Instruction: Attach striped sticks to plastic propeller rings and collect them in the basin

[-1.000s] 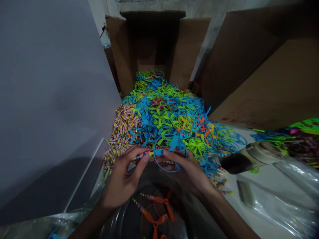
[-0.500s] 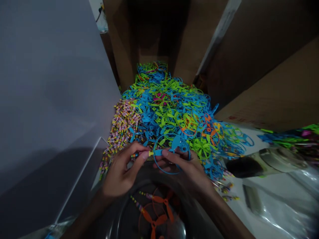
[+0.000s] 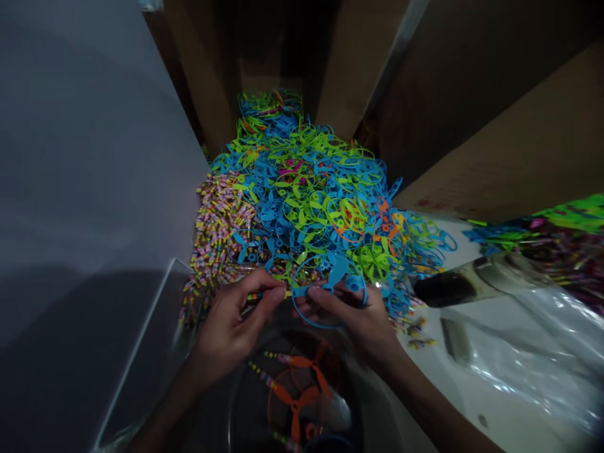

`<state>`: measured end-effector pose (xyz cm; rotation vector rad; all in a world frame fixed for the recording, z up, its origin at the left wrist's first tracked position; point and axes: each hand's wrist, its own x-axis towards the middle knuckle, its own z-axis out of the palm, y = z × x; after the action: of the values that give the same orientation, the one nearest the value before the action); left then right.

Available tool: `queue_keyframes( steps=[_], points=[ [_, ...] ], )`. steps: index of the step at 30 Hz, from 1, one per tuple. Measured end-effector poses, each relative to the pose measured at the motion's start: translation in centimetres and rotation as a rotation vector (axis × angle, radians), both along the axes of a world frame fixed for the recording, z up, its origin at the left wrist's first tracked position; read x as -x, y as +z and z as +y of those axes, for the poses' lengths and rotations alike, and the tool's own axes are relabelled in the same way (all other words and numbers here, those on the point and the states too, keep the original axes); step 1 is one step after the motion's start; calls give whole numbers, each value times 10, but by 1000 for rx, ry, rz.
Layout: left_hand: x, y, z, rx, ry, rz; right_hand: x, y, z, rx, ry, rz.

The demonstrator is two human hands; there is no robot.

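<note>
Head camera, and here's the scene: cardboard box flaps (image 3: pixel 500 132) tower at the far side, a grey panel (image 3: pixel 85 176) walls off my left, and clear plastic sheeting (image 3: pixel 519 358) spreads out on my right. Dead ahead sits a big tangled heap of ring propellers (image 3: pixel 302 195), blue and lime green with a few orange, and along its left edge runs a pile of striped sticks (image 3: pixel 219 233). Right below my hands, a dark round tub (image 3: pixel 231 409) holds orange propellers (image 3: pixel 297 393) on their sticks.

Now to my hands, just in front of the heap and above the tub. My left hand (image 3: pixel 231 327) is nearly closed, thumb and fingertips pinching a striped stick (image 3: pixel 255 296) near its yellow tip. My right hand (image 3: pixel 352 321) is curled, thumb on top, gripping a blue ring propeller (image 3: pixel 337 272) near its hub. Stick tip and hub look to be touching, but my fingers hide the joint, so I can't be sure. What counts right here: both pinches close to the joint, stick dead in line with the hub.
</note>
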<state>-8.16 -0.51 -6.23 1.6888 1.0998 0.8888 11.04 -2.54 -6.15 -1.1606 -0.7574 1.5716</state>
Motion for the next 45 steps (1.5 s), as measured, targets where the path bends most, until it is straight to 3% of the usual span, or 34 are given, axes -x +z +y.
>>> queue_keyframes(
  steps=[7, 12, 17, 26, 28, 32, 38, 45],
  points=[
    [-3, -5, -8, -127, 82, -26, -5, -2, 3, 9, 146, 108],
    [-7, -16, -14, -148, 226, -85, -8, -4, 7, 35, 200, 116],
    [-6, -20, -12, -232, 150, -23, -10, -8, 5, 59, 167, 162],
    [-5, -9, -10, -320, 55, 73, -11, -5, 4, 73, 171, 186],
    [-1, -6, -13, -320, 120, 39, -13, -1, 6, 67, 148, 179],
    [3, 1, -18, -281, 378, -229, -18, 7, 8, 16, 75, 181],
    [-6, 9, -22, -81, 116, -233, -10, 10, 2, -8, 145, 177],
    [-7, 11, -23, 42, 27, -300, -10, 8, 3, -18, 153, 182]
  ],
)
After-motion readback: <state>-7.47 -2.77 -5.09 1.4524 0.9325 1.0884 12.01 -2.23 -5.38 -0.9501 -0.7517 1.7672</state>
